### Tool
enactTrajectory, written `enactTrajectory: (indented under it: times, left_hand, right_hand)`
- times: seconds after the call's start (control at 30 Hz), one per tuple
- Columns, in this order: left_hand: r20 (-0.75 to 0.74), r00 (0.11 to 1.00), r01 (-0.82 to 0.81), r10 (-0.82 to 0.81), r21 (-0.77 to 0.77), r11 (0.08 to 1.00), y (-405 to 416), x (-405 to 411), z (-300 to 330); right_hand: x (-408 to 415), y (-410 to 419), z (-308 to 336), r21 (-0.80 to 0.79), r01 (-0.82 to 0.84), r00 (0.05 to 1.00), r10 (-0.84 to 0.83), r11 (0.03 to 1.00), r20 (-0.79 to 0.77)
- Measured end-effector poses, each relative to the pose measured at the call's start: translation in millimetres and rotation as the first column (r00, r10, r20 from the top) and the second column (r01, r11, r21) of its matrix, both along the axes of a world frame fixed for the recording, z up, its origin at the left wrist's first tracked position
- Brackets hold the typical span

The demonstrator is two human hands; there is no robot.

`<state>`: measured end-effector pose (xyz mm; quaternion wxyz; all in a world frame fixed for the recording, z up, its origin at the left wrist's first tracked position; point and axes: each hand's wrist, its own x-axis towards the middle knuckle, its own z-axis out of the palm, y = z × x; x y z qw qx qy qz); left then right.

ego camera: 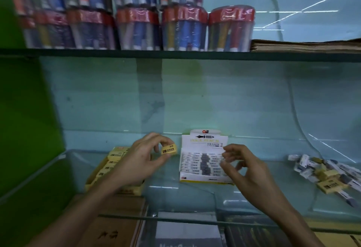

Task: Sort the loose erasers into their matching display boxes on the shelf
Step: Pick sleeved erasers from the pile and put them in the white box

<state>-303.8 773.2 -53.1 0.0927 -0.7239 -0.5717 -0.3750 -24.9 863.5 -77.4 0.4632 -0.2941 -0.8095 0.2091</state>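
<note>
Right hand [248, 170] empty, fingers loosely curled; left hand [140, 156] pinching yellow eraser [169, 149] between fingertips

Half hidden beneath the left hand [136, 160]: yellow display box [109, 165] at the glass shelf's [195, 194] left end. Blurred beyond reading: loose erasers [324, 170] near the right end, cut off by the frame edge.

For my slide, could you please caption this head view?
Left hand holds a yellow eraser between the yellow box and white box; right hand empty.
</note>
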Motion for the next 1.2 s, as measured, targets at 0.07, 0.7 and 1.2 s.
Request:
enactTrajectory:
  times: [0.07, 0.7, 1.2]
  left_hand:
    - [-0.049, 0.997, -0.066, 0.065, -0.034, 0.997, -1, -22, -1]
    - [-0.127, 0.97, -0.24, 0.208, -0.348, 0.906, 2, -67, -15]
    - [0.165, 0.986, 0.03, -0.031, 0.01, 0.999, 15, -1, 0]
  right_hand:
    - [1, 3, -1, 0.016, 0.03, 0.998, -0.03, 0.999, 0.057]
    - [-37, 13, 6, 0.082, 0.029, 0.951, -0.053, 0.996, 0.304]
    - [-19, 18, 7, 0.133, 0.075, 0.961, -0.107, 0.988, 0.253]
